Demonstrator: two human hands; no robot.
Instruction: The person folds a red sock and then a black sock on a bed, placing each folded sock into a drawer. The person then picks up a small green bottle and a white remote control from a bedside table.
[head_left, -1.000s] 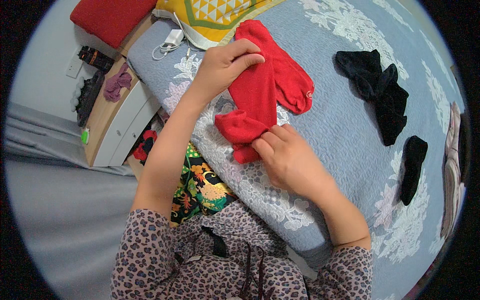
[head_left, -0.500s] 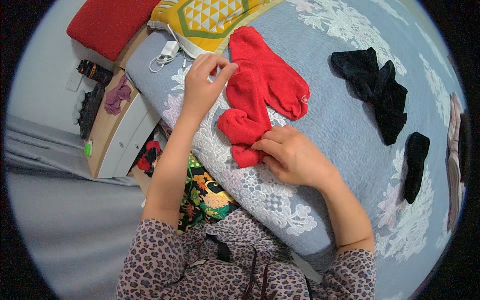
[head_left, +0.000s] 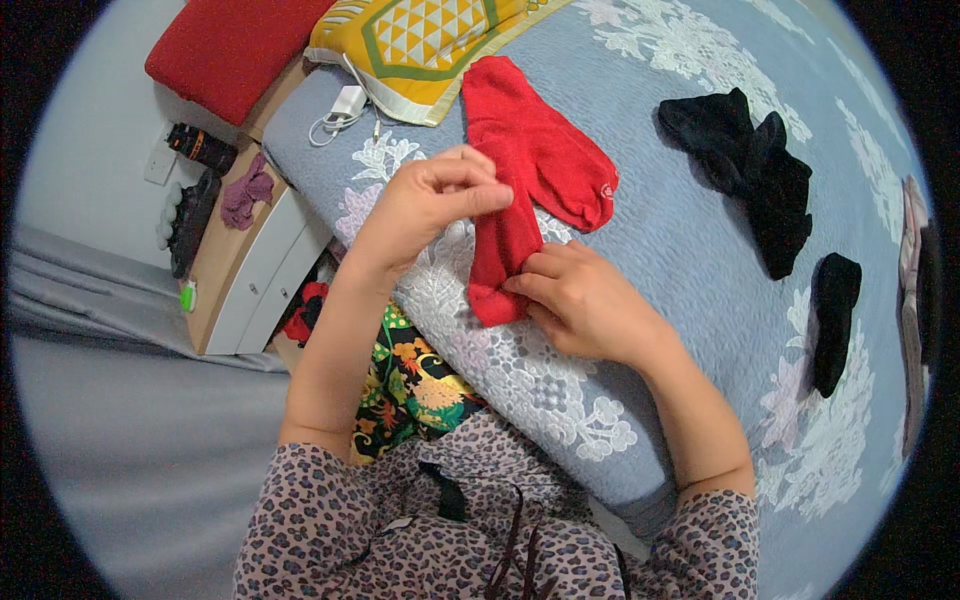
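A pair of red socks lies on the blue bedspread in front of me, one sock slanting to the right and the other running toward me. My left hand is closed, thumb and fingers pinching the left edge of the nearer sock. Lower down, my right hand grips that sock's near end between thumb and fingers. Between the two hands the fabric lies fairly straight. Farther right rest a bunched pair of black socks and a single black sock.
A yellow patterned pillow and a white charger with cable lie at the far left of the bedspread. Beside the bed stands a small drawer cabinet with a purple cloth on top. Folded clothing sits at the right edge.
My left hand has come down and right onto the red sock. The folded-over part of that sock now lies straightened. My right hand keeps its hold at the near end.
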